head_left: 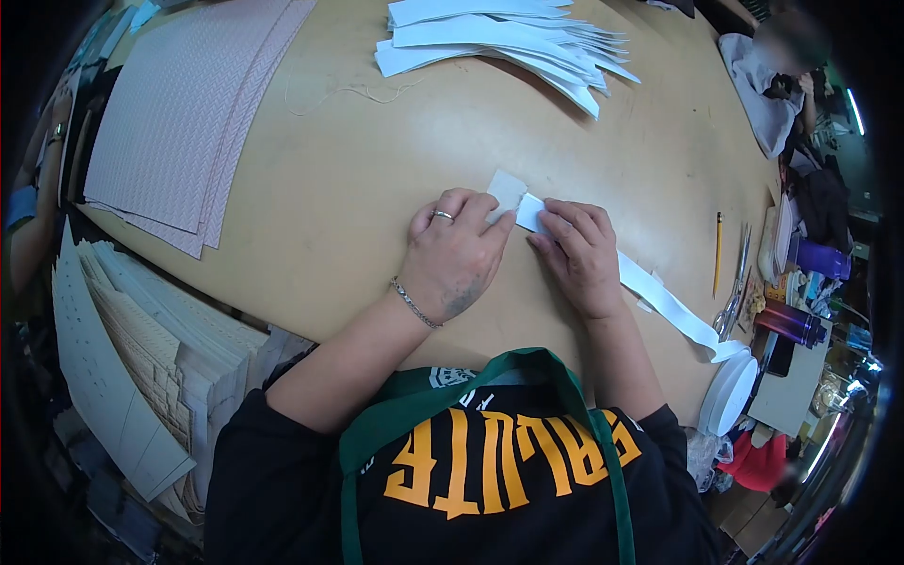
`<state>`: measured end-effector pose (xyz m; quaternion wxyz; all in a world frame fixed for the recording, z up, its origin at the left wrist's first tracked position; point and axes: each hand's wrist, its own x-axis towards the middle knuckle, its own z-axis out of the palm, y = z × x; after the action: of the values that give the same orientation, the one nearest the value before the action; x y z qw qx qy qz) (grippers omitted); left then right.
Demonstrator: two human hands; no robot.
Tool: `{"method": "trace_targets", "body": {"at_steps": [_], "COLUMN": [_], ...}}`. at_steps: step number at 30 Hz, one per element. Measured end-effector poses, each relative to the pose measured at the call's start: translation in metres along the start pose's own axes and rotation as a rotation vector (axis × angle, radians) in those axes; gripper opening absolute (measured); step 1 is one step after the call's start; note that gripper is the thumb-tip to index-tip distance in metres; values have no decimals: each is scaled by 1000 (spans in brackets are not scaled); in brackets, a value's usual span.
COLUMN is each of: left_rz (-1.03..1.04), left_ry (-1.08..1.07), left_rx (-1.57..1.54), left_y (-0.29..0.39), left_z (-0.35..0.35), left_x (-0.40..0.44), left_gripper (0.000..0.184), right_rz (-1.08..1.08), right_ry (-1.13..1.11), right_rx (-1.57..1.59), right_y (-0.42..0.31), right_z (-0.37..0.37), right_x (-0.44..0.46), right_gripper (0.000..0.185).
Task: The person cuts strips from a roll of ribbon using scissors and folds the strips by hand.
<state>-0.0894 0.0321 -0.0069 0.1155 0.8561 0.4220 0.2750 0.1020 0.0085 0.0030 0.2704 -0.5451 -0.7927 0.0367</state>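
Note:
At the middle of the table, my left hand (457,247) has its fingers curled and pressed onto a small grey-white rectangular piece (507,191). Just beside it, my right hand (579,250) pinches the end of a flat white strip (532,212) between thumb and fingers. The strip's end lies close to the small piece; whether they touch is hard to make out. Past my right wrist, the white strip runs on toward a white roll (730,391) at the table's right edge. My fingertips partly cover both pieces.
A stack of white strips (499,38) lies at the back, with loose thread (353,92) nearby. Pink patterned sheets (179,122) are at the left, paper patterns (160,348) below. A pencil (718,254), scissors (734,292) and bottles (791,323) are at right. Other people sit around the table.

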Motion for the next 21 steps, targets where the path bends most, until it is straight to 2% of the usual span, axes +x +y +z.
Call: {"method": "trace_targets", "body": {"at_steps": [9,18,21], "left_rz": [10,-104,-81], "left_ry": [2,-24,-1], "left_rx": [14,-174,-156], "left_y": [0,-3,-4], "left_z": [-1,-5,-4], "left_x": [1,3,2], "left_gripper": [24,16,13], "right_rz": [1,24,35], "right_ry": [61,78,85], "right_rx": [-60,-69,-64], "right_y": [-3,-2,-2], "right_z": [6,9,9], "right_x": [-1,-4,-5], "right_gripper": [25,25,25]}}
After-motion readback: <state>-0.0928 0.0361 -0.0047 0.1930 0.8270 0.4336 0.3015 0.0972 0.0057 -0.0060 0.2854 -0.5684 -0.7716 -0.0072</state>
